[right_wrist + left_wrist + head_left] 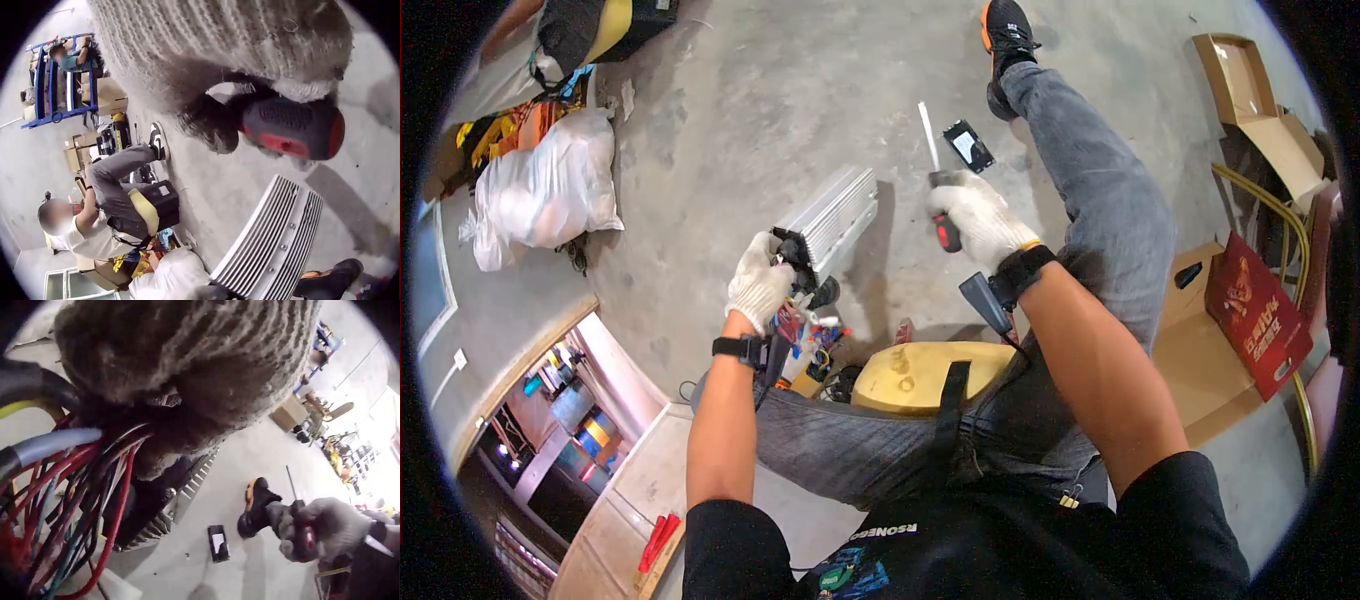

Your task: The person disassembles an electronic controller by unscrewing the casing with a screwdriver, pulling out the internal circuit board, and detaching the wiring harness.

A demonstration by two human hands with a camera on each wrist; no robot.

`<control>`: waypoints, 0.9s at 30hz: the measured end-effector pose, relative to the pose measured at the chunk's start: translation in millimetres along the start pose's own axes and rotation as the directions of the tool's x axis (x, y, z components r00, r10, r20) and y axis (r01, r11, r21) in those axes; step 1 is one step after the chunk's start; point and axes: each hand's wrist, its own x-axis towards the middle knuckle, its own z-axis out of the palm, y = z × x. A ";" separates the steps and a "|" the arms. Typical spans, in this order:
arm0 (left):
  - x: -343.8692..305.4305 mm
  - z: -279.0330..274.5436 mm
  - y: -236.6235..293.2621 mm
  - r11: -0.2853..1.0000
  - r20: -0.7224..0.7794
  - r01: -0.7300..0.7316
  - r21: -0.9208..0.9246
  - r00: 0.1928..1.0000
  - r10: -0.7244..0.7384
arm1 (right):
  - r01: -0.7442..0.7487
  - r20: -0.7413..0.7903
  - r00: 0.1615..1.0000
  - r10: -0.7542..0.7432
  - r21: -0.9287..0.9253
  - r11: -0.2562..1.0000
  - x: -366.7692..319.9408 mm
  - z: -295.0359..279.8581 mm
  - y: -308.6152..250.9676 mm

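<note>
My gloved left hand (pixel 758 282) grips the dark end of a silver finned metal case (pixel 840 222), holding it tilted above the floor. In the left wrist view a bundle of coloured wires (pixel 81 500) comes out beside the glove (pixel 187 369). My gloved right hand (pixel 990 218) holds a screwdriver (pixel 946 232) by its red and black handle, shaft pointing away from me, apart from the case. The right wrist view shows the handle (pixel 294 128) under the curled fingers. A small black rectangular part (pixel 969 146) lies on the floor beyond the right hand.
A yellow seat (pixel 930 374) is between my legs. Cardboard boxes (pixel 1200 350) and a red bag (pixel 1258 318) stand at the right, a white plastic sack (pixel 550 185) at the left. Two other people, one seated (pixel 94 234), appear in the right wrist view.
</note>
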 end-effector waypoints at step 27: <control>29.7 57.2 -30.2 0.928 0.044 -0.120 -0.353 0.988 0.145 | 0.176 -0.356 0.915 -0.189 -0.068 0.982 4.3 22.8 -47.3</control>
